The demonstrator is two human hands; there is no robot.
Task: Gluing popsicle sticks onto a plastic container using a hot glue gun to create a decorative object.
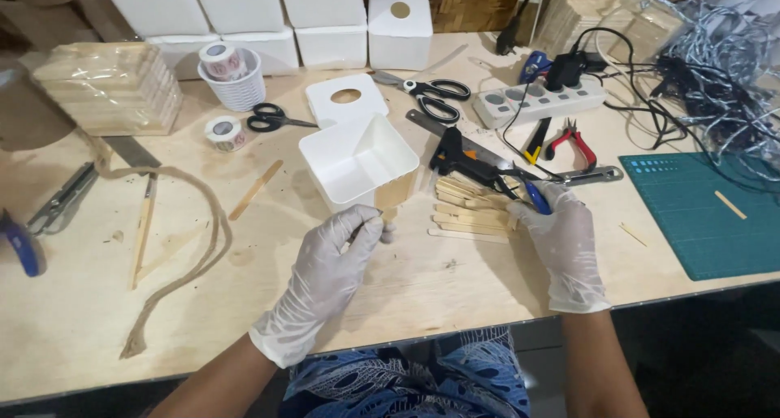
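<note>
Both gloved hands are working on the worktop [422,296]: the left hand [337,259] is pinching a small stick just below the white box [357,162], while the right hand [565,239] is gripping the black glue gun [467,162] over the wooden sticks [471,211].

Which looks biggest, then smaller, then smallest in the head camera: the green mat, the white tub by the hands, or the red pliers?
1. Green cutting mat, though the picture edge cuts it off.
2. White tub.
3. Red pliers, clearly the smallest.
</note>
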